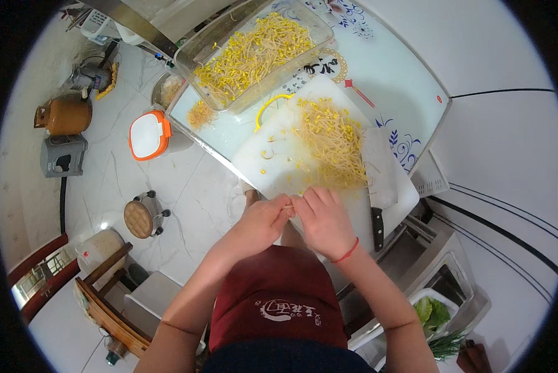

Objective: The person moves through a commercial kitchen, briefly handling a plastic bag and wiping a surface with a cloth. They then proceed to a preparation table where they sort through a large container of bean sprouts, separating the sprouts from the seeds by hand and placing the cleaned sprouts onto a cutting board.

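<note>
In front of me, my left hand (269, 218) and my right hand (323, 219) meet at the fingertips near the cutting board's front edge. A thin pale strand, apparently a soybean sprout (288, 206), is pinched between them. Just beyond my right hand, a heap of soybean sprouts (332, 140) covers the middle of the white cutting board (255, 154). Several loose bits lie left of the heap. To its right rests a cleaver (381, 168), its black handle towards me. A clear plastic container (253, 100) behind the board holds more sprouts.
A small pile of trimmings (200, 115) lies on the glass-topped table (400, 84) near its left edge. On the floor at left stand an orange-rimmed lidded bin (148, 136), a round stool (139, 219) and a gas cylinder (69, 115). A sink (449, 275) and leafy greens (432, 313) are at lower right.
</note>
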